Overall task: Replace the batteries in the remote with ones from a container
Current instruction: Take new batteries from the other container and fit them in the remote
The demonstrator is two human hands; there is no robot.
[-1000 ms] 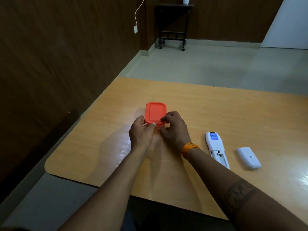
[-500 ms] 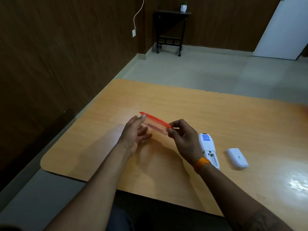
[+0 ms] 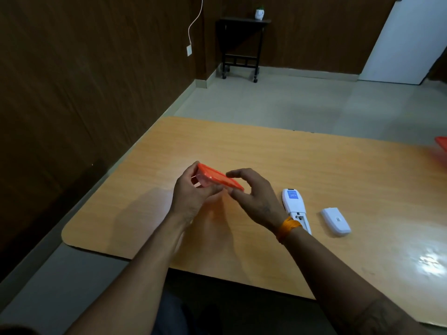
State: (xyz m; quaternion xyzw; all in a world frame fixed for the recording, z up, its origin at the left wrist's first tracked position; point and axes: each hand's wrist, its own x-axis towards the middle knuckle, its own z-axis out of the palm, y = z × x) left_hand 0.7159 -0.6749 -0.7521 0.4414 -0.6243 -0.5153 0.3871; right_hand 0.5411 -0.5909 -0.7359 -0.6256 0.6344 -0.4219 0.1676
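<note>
A small clear container with an orange lid (image 3: 219, 179) is held tilted above the wooden table (image 3: 314, 165). My left hand (image 3: 192, 197) grips its left end, with fingers under the clear body. My right hand (image 3: 254, 199) has thumb and forefinger curled round the lid's right end. What is inside the container is hidden. The white remote (image 3: 295, 207) lies back side up to the right of my right wrist, its battery bay uncovered. Its white battery cover (image 3: 336, 221) lies loose further right.
Another orange thing (image 3: 441, 143) shows at the table's right edge, cut off by the frame. A dark wood wall runs along the left. A black side table (image 3: 242, 44) stands far back on the tiled floor.
The container came up off the table and tipped from flat to slanted between both hands. My left hand went from touching its end to gripping it.
</note>
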